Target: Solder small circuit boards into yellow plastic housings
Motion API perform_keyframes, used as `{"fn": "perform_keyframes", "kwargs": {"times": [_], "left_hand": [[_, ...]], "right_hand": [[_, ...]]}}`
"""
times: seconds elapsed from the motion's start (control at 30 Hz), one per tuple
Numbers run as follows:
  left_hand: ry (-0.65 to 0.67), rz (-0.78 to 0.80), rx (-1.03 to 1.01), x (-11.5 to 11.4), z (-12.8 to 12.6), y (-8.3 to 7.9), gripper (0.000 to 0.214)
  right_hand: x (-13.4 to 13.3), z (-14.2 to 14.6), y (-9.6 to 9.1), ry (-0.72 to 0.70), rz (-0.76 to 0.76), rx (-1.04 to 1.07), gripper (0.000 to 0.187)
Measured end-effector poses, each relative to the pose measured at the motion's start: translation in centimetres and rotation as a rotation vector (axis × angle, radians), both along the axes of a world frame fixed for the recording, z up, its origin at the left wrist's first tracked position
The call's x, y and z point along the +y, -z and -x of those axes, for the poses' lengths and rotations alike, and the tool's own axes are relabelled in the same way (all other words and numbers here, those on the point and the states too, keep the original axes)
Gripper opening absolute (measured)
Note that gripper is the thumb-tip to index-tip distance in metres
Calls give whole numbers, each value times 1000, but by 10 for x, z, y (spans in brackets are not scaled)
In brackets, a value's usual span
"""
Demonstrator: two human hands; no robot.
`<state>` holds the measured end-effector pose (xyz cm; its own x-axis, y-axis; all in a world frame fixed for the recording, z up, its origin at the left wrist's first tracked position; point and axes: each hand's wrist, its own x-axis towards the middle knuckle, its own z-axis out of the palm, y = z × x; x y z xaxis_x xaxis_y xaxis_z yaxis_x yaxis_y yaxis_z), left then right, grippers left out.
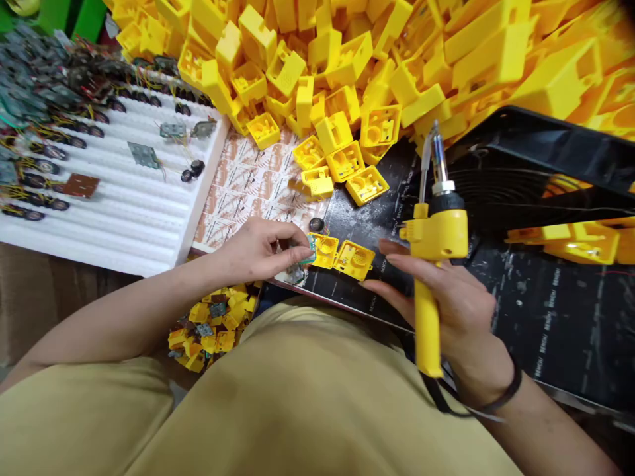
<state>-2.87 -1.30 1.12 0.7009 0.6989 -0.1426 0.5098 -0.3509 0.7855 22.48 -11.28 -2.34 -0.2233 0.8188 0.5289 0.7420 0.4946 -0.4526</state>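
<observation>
My left hand [270, 250] pinches a small green circuit board [311, 248] between thumb and fingertips, at the left edge of an opened yellow plastic case [326, 251]. The case's other half [354, 260] lies beside it, inside facing up. A small round black speaker [316, 225] with thin wires is just behind the case. Under my left fingertips a grey component [296, 274] is partly hidden. My right hand [446, 297] holds a yellow soldering gun [434, 238] upright, its metal tip pointing away from me. The thumb and forefinger reach toward the case without touching it.
A big heap of yellow cases [297, 59] fills the back. On the left, a white foam tray [124, 231] bears circuit boards with wired speakers. A black fan-like frame [536, 145] stands at the right. Below the table edge is a pile of yellow parts [213, 330].
</observation>
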Motion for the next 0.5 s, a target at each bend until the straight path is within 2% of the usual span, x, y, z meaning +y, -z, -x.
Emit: {"fn": "perform_keyframes", "kwargs": {"times": [0.07,0.17,0.23,0.37,0.5], "left_hand": [[-11,-94,113,-1,2,1,26],[74,-196,313,1,2,-3,41],[139,-301,389,2,1,-6,34],[190,-592,366,-2,-7,-9,31],[187,-746,302,-12,-19,-3,20]], "right_hand": [[-4,-2,-7,29,-18,-1,41],[-7,-4,-14,-4,-22,-17,32],[-8,-7,-14,-24,-19,-19,31],[-6,-13,-10,-33,-69,-23,28],[-1,-15,-11,-48,-141,-38,18]]}}
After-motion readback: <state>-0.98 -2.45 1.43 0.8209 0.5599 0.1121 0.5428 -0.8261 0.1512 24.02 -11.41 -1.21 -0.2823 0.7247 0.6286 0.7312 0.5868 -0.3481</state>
